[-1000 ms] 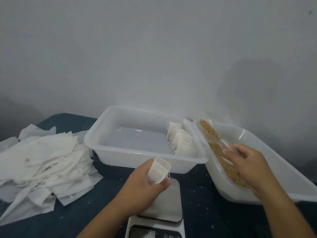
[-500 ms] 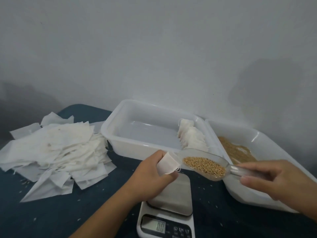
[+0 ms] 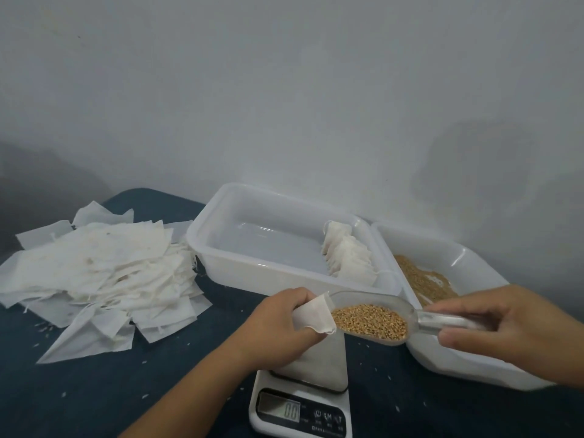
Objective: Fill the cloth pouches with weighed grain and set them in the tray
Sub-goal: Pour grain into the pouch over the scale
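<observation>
Pouring next: left hand [image 3: 278,327] fingers pinch pouch [image 3: 314,317] mouth open; right hand [image 3: 505,324] fingers grip scoop [image 3: 379,317] handle. Tip slowly, lip inside mouth, above scale [image 3: 303,406].

Backdrop and surface
Grey wall [image 3: 284,90] behind; dark blue cloth [image 3: 94,390] beneath, flecked with white scraps.

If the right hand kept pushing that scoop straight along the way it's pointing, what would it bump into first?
Most likely the cloth pouch that the left hand holds above the scale. The right hand aims the clear scoop of grain leftward, its lip already at the pouch's open mouth. Whether they touch is unclear.
</observation>
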A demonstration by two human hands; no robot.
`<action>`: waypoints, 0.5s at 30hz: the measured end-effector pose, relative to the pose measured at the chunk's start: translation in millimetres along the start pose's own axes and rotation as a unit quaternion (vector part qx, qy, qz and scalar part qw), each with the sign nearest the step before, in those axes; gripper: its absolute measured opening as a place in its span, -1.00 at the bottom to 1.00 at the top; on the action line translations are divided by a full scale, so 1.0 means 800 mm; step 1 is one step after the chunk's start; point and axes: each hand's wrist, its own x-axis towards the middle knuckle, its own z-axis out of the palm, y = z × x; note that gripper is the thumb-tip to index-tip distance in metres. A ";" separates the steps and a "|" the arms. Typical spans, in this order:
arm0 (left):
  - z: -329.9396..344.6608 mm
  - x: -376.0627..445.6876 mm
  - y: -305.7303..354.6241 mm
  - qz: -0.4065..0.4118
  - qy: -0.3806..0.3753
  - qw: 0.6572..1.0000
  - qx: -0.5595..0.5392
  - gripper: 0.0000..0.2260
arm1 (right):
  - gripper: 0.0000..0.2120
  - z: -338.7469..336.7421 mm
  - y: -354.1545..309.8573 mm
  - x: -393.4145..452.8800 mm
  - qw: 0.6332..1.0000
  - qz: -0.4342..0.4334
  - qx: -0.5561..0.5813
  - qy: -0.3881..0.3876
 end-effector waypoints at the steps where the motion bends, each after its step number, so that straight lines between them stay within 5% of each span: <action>1: 0.000 0.000 0.000 0.003 -0.004 1.000 0.002 -0.83 | -0.53 0.000 0.000 0.001 1.000 0.000 -0.003 -0.002; 15: 0.008 0.000 -0.004 0.003 -0.037 0.999 0.036 -0.77 | -0.51 -0.021 -0.023 0.017 0.998 -0.015 -0.046 -0.028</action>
